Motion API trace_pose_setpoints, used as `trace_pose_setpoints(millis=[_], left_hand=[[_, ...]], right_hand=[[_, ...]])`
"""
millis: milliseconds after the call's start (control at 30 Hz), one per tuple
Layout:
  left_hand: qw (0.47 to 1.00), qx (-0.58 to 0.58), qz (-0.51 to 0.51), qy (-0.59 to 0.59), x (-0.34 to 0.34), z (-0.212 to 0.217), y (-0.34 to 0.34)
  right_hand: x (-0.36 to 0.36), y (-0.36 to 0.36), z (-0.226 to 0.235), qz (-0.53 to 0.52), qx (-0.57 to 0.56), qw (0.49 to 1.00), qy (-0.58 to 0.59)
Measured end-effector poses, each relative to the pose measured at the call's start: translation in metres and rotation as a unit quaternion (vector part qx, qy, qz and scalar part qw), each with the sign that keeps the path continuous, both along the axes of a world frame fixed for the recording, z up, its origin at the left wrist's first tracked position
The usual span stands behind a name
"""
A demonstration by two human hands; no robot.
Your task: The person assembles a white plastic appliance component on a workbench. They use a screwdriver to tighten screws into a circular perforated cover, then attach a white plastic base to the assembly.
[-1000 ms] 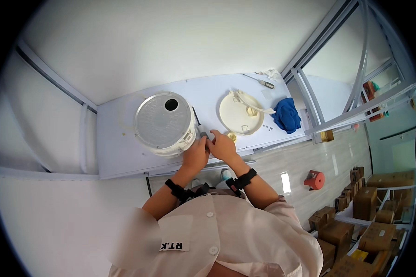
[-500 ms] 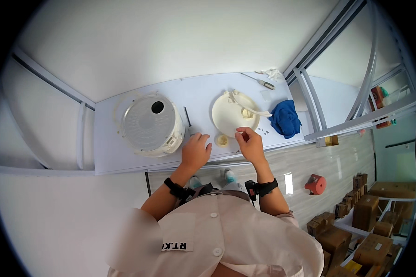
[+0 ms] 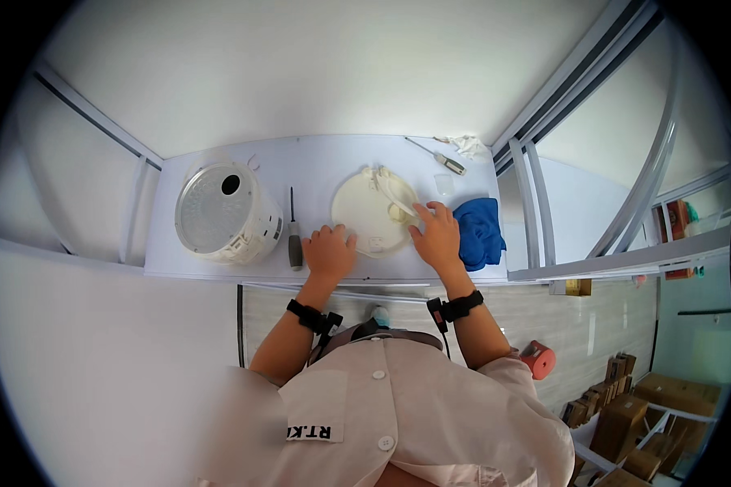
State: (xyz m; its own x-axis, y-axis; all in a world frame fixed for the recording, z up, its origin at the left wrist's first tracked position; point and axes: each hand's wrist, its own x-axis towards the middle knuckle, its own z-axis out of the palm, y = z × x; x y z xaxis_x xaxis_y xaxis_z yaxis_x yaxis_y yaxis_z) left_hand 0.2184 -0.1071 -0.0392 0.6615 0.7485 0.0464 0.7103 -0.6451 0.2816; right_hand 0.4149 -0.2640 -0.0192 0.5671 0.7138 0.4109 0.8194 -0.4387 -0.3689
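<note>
A round cream plastic cover [image 3: 356, 213] lies on the white table in front of me. A curved cream strip [image 3: 392, 193] crosses its upper right part, next to a small cream round fitting [image 3: 397, 213]. My left hand [image 3: 330, 255] rests at the cover's lower left edge, palm down, fingers apart. My right hand [image 3: 439, 241] is over the right edge, at the strip's end, thumb and fingers apart; whether it touches the strip is hidden. A screwdriver with a grey handle [image 3: 295, 247] lies just left of my left hand.
A white drum-shaped housing [image 3: 207, 213] with a dark round hole stands at the left. On the right lie a blue cloth [image 3: 479, 231], another screwdriver [image 3: 451, 164] and crumpled white tissue [image 3: 467, 146]. A metal frame [image 3: 536, 203] bounds the table's right side.
The view has shifted, so the table things sit further left. My hands have come down to the cover's two sides. The left screwdriver's handle now shows; the small round cup is no longer visible.
</note>
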Motion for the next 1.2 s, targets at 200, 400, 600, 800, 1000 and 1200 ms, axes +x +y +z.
trace_pose_setpoints(millis=[200, 400, 600, 800, 1000, 1200], left_hand=[[0.998, -0.033, 0.040, -0.025, 0.014, -0.010, 0.008], [0.983, -0.012, 0.055, -0.175, 0.018, -0.003, 0.004], [0.969, -0.032, 0.088, -0.228, 0.013, 0.005, -0.001], [0.954, -0.108, 0.148, -0.237, 0.001, 0.018, -0.002], [0.797, -0.471, 0.164, -0.341, -0.013, 0.038, -0.006], [0.713, -0.579, 0.090, -0.384, -0.030, 0.057, -0.028]], right_hand=[[0.015, 0.000, -0.012, -0.004, -0.024, 0.999, 0.038], [0.023, -0.012, 0.005, -0.027, 0.106, 0.989, 0.103], [0.036, -0.026, 0.013, -0.069, 0.125, 0.988, 0.063], [0.031, -0.021, 0.004, -0.104, 0.020, 0.993, 0.052], [0.025, -0.004, -0.003, -0.029, -0.016, 0.999, 0.033], [0.015, 0.014, -0.017, 0.025, -0.088, 0.995, 0.039]])
